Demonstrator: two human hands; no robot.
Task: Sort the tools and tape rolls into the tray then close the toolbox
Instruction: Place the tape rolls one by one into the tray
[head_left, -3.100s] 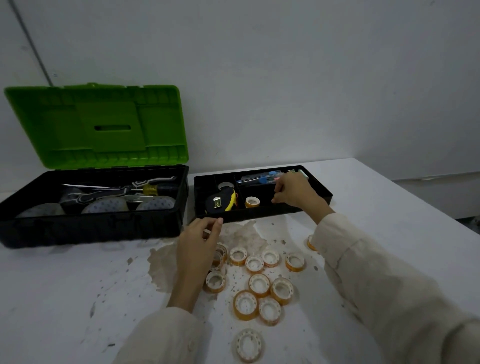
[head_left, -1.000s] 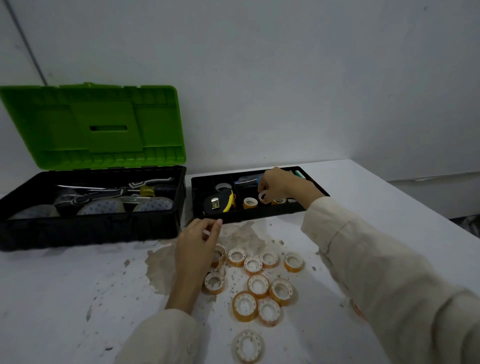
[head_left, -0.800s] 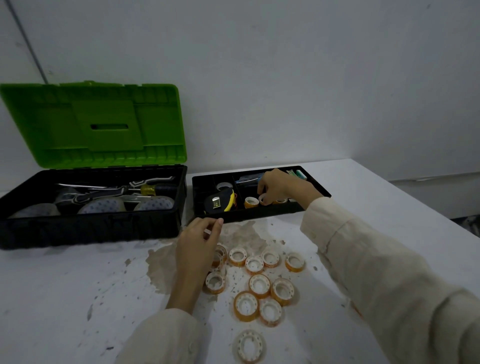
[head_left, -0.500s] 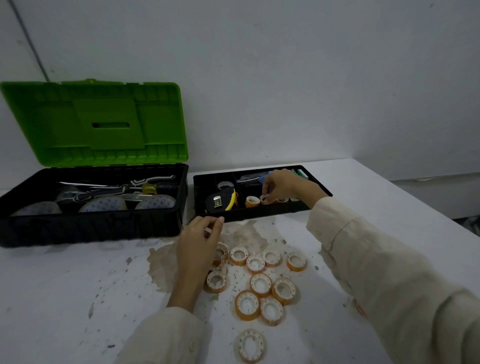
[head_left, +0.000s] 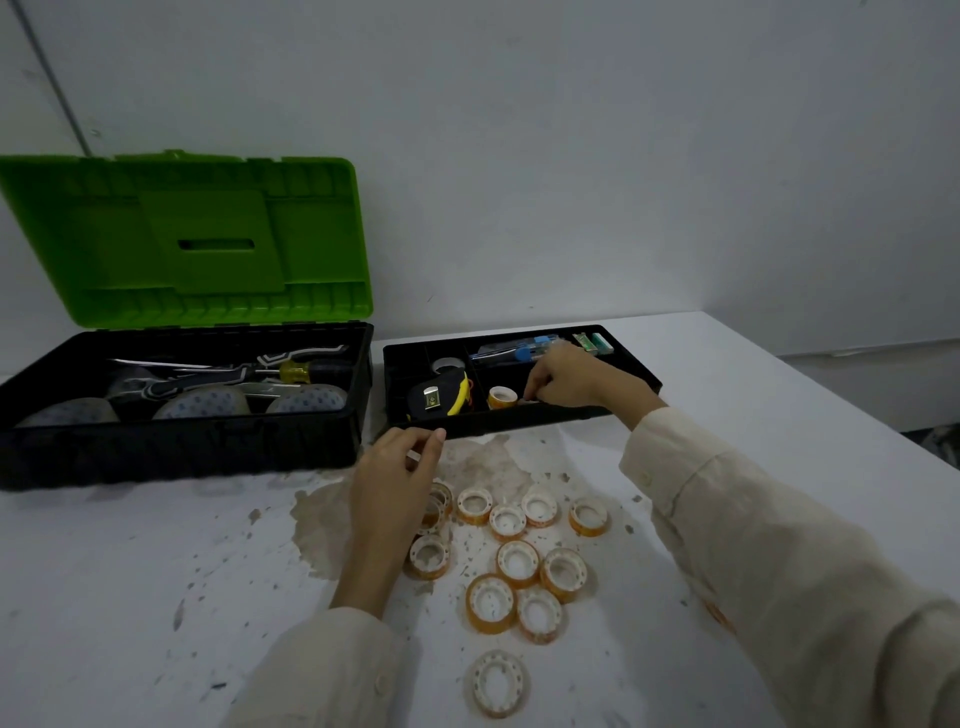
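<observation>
The black tray (head_left: 498, 422) lies beside the open toolbox (head_left: 182, 447), whose green lid (head_left: 197, 239) stands up. A black-and-yellow tape measure (head_left: 439, 397) and an orange tape roll (head_left: 501, 399) lie in the tray. My right hand (head_left: 569, 379) reaches into the tray's middle compartment, its curled fingertips pinching a pale tape roll that is mostly hidden. My left hand (head_left: 397, 467) hovers by the tray's front edge and pinches a small pale tape roll. Several loose tape rolls (head_left: 517, 561) lie on the table in front of the tray.
Inside the toolbox are a yellow-collared screwdriver (head_left: 306, 369), other tools and grey dotted gloves (head_left: 202, 402). Blue tools (head_left: 524, 348) and small green items (head_left: 592, 340) lie at the tray's back. The white table (head_left: 130, 571) is stained; a wall stands close behind.
My right hand has shifted from the tray's back right to its middle compartment and lowered its fingertips there. My left hand has stayed almost still.
</observation>
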